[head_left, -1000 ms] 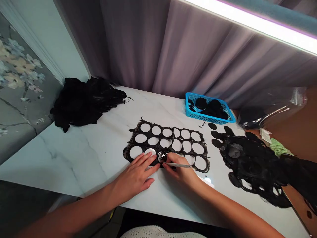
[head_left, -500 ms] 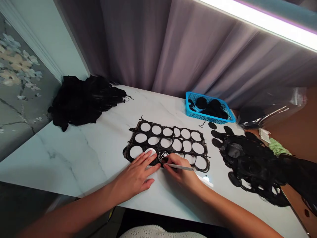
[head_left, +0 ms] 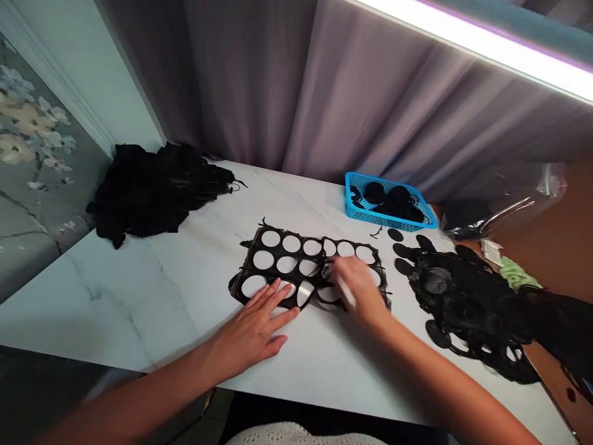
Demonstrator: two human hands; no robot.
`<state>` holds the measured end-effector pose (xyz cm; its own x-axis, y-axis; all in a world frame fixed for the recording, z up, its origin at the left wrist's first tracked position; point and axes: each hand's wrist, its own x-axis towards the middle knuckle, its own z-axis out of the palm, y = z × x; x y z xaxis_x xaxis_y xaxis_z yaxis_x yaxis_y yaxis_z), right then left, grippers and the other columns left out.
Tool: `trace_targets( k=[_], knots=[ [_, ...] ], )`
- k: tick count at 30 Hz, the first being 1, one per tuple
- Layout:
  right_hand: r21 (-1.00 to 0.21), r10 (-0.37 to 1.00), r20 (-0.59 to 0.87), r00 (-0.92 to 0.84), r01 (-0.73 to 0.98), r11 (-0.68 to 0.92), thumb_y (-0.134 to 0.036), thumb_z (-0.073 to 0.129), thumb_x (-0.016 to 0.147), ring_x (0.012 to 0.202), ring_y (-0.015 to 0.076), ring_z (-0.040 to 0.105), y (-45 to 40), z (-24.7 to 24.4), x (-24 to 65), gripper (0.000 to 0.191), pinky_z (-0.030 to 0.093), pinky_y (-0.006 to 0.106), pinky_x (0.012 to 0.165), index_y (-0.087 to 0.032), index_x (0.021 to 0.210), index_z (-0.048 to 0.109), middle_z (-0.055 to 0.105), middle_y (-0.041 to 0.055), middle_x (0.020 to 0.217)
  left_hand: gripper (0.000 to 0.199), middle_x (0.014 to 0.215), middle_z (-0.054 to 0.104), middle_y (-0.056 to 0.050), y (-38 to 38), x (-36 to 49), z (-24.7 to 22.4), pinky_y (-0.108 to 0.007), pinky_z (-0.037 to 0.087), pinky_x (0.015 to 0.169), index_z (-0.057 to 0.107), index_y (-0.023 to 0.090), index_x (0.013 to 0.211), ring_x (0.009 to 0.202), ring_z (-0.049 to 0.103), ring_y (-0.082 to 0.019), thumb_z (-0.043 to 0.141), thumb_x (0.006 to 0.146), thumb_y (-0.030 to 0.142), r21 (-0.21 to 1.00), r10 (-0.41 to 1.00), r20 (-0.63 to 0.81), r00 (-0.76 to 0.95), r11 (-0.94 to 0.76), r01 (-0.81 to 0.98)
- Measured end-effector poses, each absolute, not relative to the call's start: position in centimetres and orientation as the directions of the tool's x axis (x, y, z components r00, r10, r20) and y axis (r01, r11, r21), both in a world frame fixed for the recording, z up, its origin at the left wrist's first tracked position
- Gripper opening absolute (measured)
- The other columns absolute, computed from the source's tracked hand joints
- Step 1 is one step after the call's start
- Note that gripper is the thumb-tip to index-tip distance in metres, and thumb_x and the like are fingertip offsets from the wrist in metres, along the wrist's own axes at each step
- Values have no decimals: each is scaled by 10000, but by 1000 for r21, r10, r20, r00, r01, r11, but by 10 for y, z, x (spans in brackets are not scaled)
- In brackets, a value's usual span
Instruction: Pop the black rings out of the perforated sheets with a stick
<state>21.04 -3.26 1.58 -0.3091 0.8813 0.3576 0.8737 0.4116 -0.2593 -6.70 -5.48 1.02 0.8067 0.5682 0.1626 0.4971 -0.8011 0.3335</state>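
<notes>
Showing at the bottom edge: a white openwork garment [head_left: 291, 434] on the person.
Table: white with grey veins [head_left: 115, 303]; bears both hands' work.
Left hand: [head_left: 259, 318] palm down, fingers spread, thumb out toward the person. Fingertips rest on the near edge of the black sheet [head_left: 299, 255], over the near row.
Right hand: [head_left: 361, 287] blurred, fingers curled in, closed round a slim pale tool [head_left: 346, 295]. Sits over the sheet's right half. Fingertips meet dark strands [head_left: 327, 270]; can't tell whether they pinch them.
Black sheet: flat on the table, in front of the person, under both hands. Three rows of round holes, six across; white shows through. Ragged edges. Step in the far edge near mid-width; can't tell if one piece or two butted together.
Right pile: heaped black cut material [head_left: 472, 315], some with ring-shaped openings, well apart from the sheet. Greyish round piece [head_left: 437, 280] on top.
Loose discs: black, a few at the pile's far-left side, one [head_left: 395, 235] lying alone.
Green cloth: [head_left: 519, 273] crumpled, just beyond the right pile.
Blue basket: [head_left: 370, 216] openwork plastic, past the sheet to the right; holds black round pieces [head_left: 374, 191].
Left pile: black sheets [head_left: 146, 191] heaped in the far-left corner.
Clear bag: [head_left: 514, 198] right of the basket, something dark inside.
Curtain: [head_left: 259, 80] grey-purple, hanging behind the table.
Light bar: [head_left: 486, 44] bright white, top right.
</notes>
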Motion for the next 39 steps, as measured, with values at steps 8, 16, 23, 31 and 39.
trace_targets(
  k=[8,16,23,31,39],
  knots=[
    [-711,989,140,41,699,72,-380,548,867,614,170,469,16,36,249,292,343,286,588,-235,659,404,514,-13,634,488,1536,375,-131,-44,-57,27,-541,353,1134,526,205,1345,1440,311,-352,658,876,208,354,554,143,820,-802,480],
    [-824,952,34,-306,531,200,-299,540,887,707,160,522,-1,27,199,248,386,276,628,-217,676,440,595,6,770,485,1437,501,-183,-20,-37,18,-498,383,1124,527,141,1307,1376,427,-339,686,867,267,279,500,136,855,-847,451],
    [-825,955,-4,-298,541,165,-273,555,894,675,140,470,-11,21,196,258,355,265,614,-212,681,422,554,-19,734,458,1439,519,-128,-24,-39,10,-497,356,1138,515,156,1330,1390,407,-339,627,913,309,240,492,161,856,-861,449],
    [-780,950,49,-309,582,229,-252,552,898,687,149,505,-13,17,193,254,386,280,627,-214,680,427,591,2,761,453,1430,529,-129,-24,-38,7,-519,354,1133,509,161,1342,1390,407,-343,605,920,296,277,494,179,851,-855,438],
    [-698,945,87,-314,658,283,-239,539,922,749,183,572,-21,15,192,194,416,302,646,-214,732,503,636,41,808,443,1430,529,-126,-24,-39,4,-512,340,1144,508,177,1343,1399,398,-325,593,922,286,299,496,207,843,-853,429]
  ],
)
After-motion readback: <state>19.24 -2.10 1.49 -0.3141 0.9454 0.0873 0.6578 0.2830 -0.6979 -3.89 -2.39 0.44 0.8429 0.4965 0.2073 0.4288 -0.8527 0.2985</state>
